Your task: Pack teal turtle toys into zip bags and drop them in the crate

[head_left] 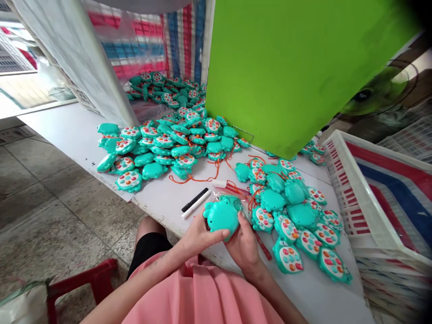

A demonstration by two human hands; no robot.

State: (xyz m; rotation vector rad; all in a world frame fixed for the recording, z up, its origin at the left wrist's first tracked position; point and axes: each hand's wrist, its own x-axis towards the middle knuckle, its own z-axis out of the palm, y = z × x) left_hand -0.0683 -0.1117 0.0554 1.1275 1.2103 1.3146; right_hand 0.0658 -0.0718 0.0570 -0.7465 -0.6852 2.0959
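Observation:
My left hand [198, 235] and my right hand [245, 245] are both closed around one teal animal-shaped plastic toy [222, 217], held over the table's front edge. Its smooth, plain side with small dark eyes faces up; the underside is hidden. My left thumb lies along the toy's lower edge, and the right fingers grip its right side. Just behind the toy lie a clear plastic bag [232, 194] and a white-tipped pen [219, 183]. A black marker [195, 200] and a white marker [196, 204] rest side by side to the left.
A large pile of similar toys [165, 141] with orange cords spreads across the back left. Another heap [293, 202], several showing coloured buttons, lies to the right. A green panel [290, 67] stands behind. White crates [340, 180] are stacked right; a red stool [84, 279] stands left.

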